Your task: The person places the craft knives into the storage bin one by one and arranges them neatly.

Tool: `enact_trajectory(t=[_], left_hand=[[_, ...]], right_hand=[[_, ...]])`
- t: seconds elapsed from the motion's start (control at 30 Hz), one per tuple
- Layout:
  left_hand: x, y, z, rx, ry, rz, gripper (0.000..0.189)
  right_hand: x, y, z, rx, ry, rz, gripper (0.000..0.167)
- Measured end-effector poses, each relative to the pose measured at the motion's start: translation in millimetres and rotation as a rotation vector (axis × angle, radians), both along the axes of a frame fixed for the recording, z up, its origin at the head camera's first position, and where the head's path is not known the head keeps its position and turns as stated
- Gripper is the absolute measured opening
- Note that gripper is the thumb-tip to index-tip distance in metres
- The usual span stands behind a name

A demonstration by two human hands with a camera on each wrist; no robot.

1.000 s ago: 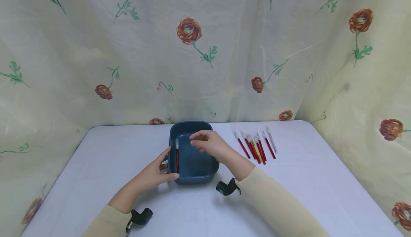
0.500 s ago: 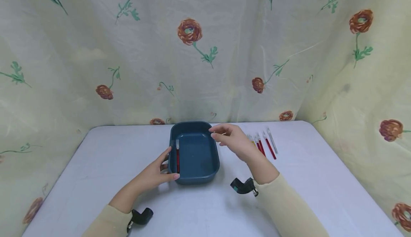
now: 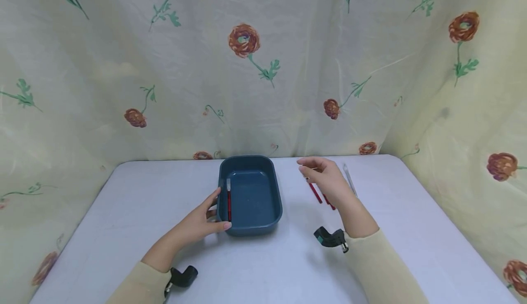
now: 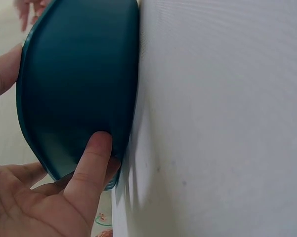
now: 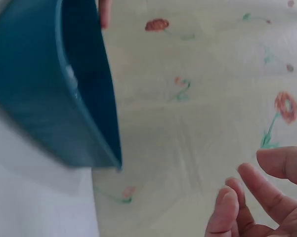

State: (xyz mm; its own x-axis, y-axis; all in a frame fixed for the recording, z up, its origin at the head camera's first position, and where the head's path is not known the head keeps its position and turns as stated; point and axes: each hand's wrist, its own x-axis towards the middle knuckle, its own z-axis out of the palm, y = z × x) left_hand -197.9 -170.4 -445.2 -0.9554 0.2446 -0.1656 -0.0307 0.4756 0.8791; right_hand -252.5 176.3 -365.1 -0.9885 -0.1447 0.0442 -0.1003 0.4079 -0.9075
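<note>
In the head view, a deep blue rectangular tray [image 3: 255, 228] sits mid-table. Along its inner left side lies a slim red pen-like stick [image 3: 229, 203] with a whitish tip. My left hand [image 3: 201, 221] holds the tray at its left side, thumb by the near corner; the left wrist view shows fingers [image 4: 89, 173] on the tray's outer wall. Beyond the tray's right side, my right hand [image 3: 325, 178] hovers with loosely bent fingers and holds nothing. It partly covers several similar red sticks [image 3: 315, 193]. A silver-grey stick [image 3: 349, 178] shows right of the hand.
The table [image 3: 123, 212] has a white cover. Behind it and to both sides hangs a pale curtain [image 3: 284, 111] with a flower print. A small black camera is strapped on each wrist.
My right hand has moved from above the tray to the right, over the loose sticks. The left hand has kept its hold on the tray. The stick inside has stayed put.
</note>
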Motion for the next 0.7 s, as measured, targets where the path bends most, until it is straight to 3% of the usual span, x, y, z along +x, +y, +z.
enact_trajectory(t=[0.3,0.7], left_hand=[[-0.7,0.1,-0.5,-0.003,0.011,-0.006,0.105],[-1.6,-1.1,-1.6,0.001,0.005,-0.003,0.105]], right_hand=[[-12.3,41.9,-17.6,-0.025,-0.018,-0.135,0.036],[-26.8,97.4,-44.5,0.074,-0.032,-0.284,0.041]])
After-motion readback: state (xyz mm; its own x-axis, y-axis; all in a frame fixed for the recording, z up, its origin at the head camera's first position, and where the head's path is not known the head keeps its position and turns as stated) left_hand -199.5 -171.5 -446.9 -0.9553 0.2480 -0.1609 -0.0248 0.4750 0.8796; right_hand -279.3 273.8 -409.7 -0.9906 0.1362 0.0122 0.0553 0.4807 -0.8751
